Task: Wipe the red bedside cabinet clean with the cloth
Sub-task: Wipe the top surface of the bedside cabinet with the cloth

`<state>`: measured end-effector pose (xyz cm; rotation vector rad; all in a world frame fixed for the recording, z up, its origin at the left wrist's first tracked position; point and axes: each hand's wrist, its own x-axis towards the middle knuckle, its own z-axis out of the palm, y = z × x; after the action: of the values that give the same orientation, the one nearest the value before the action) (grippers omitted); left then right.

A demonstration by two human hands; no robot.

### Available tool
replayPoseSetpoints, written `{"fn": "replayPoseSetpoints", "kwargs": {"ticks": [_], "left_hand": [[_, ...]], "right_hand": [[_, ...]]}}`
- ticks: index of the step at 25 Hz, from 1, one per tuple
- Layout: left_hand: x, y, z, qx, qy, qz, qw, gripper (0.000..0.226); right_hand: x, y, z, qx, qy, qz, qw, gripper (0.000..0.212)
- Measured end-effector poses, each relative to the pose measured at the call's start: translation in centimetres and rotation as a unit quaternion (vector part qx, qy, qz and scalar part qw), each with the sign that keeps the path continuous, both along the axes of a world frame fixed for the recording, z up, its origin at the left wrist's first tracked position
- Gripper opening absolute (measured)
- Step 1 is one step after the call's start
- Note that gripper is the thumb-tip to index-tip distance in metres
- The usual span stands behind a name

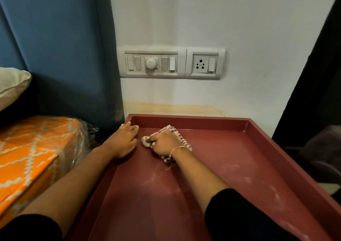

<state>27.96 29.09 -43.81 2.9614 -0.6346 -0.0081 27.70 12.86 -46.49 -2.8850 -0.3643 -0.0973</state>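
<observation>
Red bedside cabinet point(212, 194) fills the lower middle, top is a shallow tray with a raised rim on all visible sides, long axis running from the camera toward the wall point(221, 28). Surface matte dark red, pale dusty smears on the near and right parts, cleaner-looking toward the far left corner.

Cloth point(181, 136) sits on the cabinet top near its far left corner, bunched up, white with purple/dark checks. Long axis of the bunch runs diagonally, from the far rim back toward the camera and right; one end pokes out left of the knuckles, the other trails under the wrist.

Right hand point(163, 142) presses down on the cloth, fingers curled tight around it, gold bracelet at the wrist. Left hand point(125, 139) lies flat and empty, fingers loosely spread, on the cabinet's left rim at the far corner, just beside the cloth, not touching it.

Switch panel point(170, 62) on the wall above the cabinet. Orange patterned bedding point(33, 152) left of the cabinet.
</observation>
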Motion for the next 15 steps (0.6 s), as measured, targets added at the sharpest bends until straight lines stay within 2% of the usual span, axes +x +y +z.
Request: {"fn": "replayPoseSetpoints", "kwargs": {"ticks": [3,6,9,12,14,15], "left_hand": [[-0.4,-0.3,0.2,0.061,-0.008,-0.005,0.998,0.056],[-1.5,-1.8,0.5,0.133,-0.038,-0.063,0.988,0.059],[-3.4,-5.5,0.6,0.093,-0.032,-0.113,0.989,0.059],[-6.0,-10.6,-0.8,0.020,-0.017,-0.162,0.987,0.056],[-7.4,-13.2,-2.1,-0.034,-0.004,-0.174,0.984,0.054],[-8.1,-14.2,-2.7,-0.054,0.001,-0.180,0.982,0.053]], "right_hand": [[-1.8,-1.0,0.2,0.015,-0.008,0.016,1.000,0.040],[-2.9,-6.9,0.3,0.000,0.005,-0.040,0.999,0.040],[-4.2,-13.0,0.4,-0.056,-0.007,-0.113,0.992,0.038],[-6.3,-17.4,0.0,-0.138,0.045,-0.238,0.960,0.042],[-7.7,-19.0,0.0,-0.107,0.073,-0.302,0.945,0.044],[-8.3,-19.4,0.1,-0.091,0.077,-0.302,0.946,0.045]]}}
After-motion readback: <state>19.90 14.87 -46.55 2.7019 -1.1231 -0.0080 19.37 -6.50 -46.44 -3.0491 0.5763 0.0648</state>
